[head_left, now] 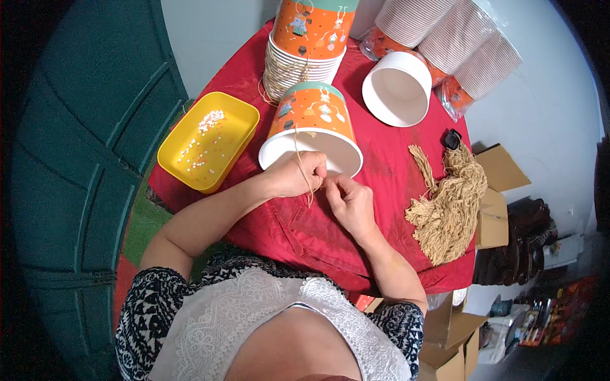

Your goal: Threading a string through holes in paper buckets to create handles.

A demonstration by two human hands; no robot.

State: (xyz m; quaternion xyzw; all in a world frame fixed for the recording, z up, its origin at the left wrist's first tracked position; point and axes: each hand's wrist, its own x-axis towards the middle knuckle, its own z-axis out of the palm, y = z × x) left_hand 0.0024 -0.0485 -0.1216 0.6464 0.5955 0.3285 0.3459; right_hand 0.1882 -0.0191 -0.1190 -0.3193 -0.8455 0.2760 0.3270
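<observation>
An orange paper bucket [312, 110] with a pale green base lies tilted on the table, its wide white mouth toward me. A length of tan string [300, 149] hangs from its side near the rim. My left hand [295, 174] is closed in front of the rim, pinching the string. Close beside it, my right hand [352, 204] is closed too, thumb and forefinger pinched together on the string's end. The fingertips of both hands nearly meet just below the mouth. Exactly how the string runs between them is too small to make out.
Left stands a yellow tray [238, 105] with small white pieces [211, 120]. Behind are stacked buckets [311, 28] with strings, a white-mouthed bucket [397, 89] and wrapped stacks [454, 38]. A tan string bundle [448, 209] lies right on the red tablecloth [375, 149]. Cardboard boxes [492, 219] stand beyond.
</observation>
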